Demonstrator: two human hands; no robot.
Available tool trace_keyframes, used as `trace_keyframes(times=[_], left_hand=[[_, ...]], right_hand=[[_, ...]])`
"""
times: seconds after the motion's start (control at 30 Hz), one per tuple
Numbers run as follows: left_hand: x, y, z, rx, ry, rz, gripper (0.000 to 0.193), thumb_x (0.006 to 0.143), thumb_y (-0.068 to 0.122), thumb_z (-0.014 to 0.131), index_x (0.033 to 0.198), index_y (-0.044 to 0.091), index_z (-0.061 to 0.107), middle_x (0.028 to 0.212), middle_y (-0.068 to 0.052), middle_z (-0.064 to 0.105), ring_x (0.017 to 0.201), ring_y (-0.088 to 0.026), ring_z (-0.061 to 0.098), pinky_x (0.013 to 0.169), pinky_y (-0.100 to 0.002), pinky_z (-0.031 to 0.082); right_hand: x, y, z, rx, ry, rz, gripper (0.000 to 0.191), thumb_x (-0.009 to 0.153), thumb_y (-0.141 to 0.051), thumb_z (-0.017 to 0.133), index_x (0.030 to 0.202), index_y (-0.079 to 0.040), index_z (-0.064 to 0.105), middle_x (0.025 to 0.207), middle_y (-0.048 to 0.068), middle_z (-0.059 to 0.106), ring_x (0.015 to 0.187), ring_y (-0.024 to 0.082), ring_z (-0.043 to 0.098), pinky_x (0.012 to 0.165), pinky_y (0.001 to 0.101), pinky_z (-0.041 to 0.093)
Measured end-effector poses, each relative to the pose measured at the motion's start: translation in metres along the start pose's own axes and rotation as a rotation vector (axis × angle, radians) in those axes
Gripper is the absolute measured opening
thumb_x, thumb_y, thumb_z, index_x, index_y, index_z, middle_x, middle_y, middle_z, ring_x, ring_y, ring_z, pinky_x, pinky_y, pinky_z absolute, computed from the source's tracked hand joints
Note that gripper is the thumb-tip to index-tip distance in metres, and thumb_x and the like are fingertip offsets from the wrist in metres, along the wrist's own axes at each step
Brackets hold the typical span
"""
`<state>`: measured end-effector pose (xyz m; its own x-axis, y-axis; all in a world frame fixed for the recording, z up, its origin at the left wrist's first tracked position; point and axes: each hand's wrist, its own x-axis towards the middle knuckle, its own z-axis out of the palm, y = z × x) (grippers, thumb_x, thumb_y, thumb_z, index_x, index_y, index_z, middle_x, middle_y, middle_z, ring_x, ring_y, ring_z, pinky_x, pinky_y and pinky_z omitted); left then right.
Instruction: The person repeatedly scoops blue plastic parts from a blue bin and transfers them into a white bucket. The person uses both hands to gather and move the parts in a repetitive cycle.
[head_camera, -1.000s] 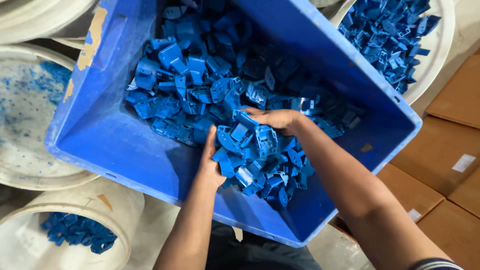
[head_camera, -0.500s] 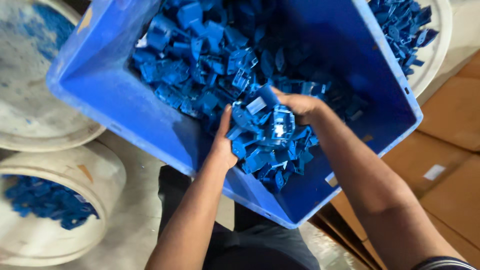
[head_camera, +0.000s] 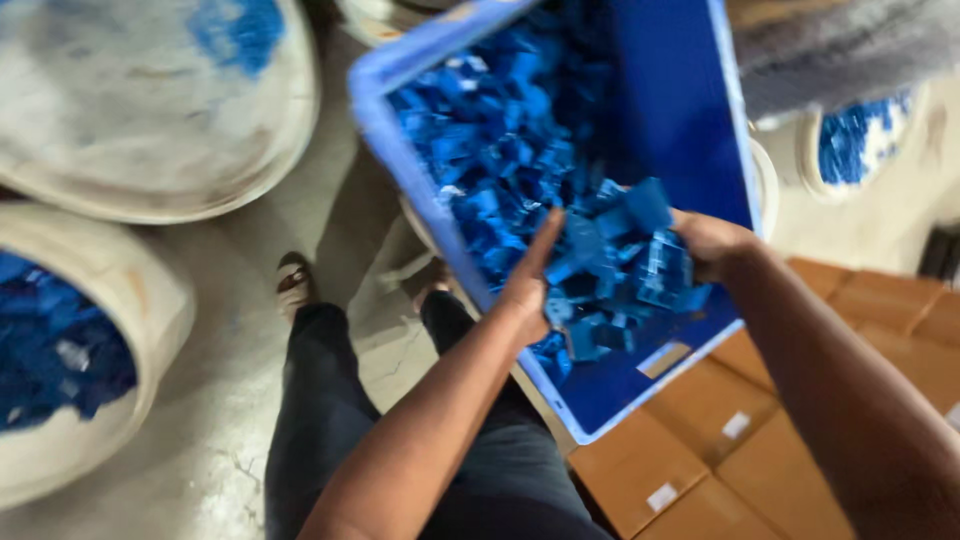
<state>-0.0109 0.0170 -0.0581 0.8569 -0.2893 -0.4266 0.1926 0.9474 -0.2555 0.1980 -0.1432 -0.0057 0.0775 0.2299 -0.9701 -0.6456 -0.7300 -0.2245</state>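
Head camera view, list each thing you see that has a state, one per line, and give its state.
Crate: tilted, partly filled with blue parts.
Blue parts: a heap scooped between both hands.
Left hand: open, flat against the heap.
Right hand: cupped on the heap's other side.
Left bucket: holds blue parts.
Big bucket: nearly empty, a few blue parts.
Boxes: closed, stacked.

Motion blur throughout; blue crate (head_camera: 690, 90) top cut off; fingers (head_camera: 548, 235) half-buried in blue parts (head_camera: 610, 260).
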Motion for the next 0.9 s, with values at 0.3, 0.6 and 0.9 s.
trace_keyframes(times=[0.3,0.6,0.9], left_hand=[[-0.165,0.063,-0.003,-0.082,-0.166,0.371,0.06,0.102,0.063,0.062,0.135,0.013,0.063,0.124,-0.011,0.069,0.104,-0.027,0.067,0.091,-0.051,0.054],[-0.404,0.12,-0.143,-0.213,-0.202,0.901,0.064,0.11,0.064,0.052,0.135,0.006,0.06,0.116,-0.014,0.069,0.101,-0.025,0.068,0.091,-0.043,0.057],[-0.617,0.212,-0.216,0.158,0.493,1.252,0.087,0.091,0.077,0.044,0.154,0.017,0.039,0.158,-0.014,0.05,0.143,-0.04,0.052,0.109,-0.07,0.04]], right_hand=[[-0.007,-0.09,0.141,-0.283,-0.274,-0.094,0.076,0.083,-0.046,0.061,0.151,-0.017,0.045,0.127,0.015,0.069,0.104,0.034,0.073,0.081,0.0529,0.061],[0.09,-0.106,0.529,-0.927,-0.506,0.055,0.065,0.091,-0.058,0.053,0.133,-0.01,0.066,0.128,0.006,0.074,0.108,0.016,0.072,0.09,0.0323,0.059],[0.084,-0.044,0.762,-0.784,-0.775,-0.627,0.061,0.105,-0.044,0.053,0.157,-0.011,0.043,0.163,0.004,0.042,0.153,0.021,0.033,0.112,0.0487,0.038]])
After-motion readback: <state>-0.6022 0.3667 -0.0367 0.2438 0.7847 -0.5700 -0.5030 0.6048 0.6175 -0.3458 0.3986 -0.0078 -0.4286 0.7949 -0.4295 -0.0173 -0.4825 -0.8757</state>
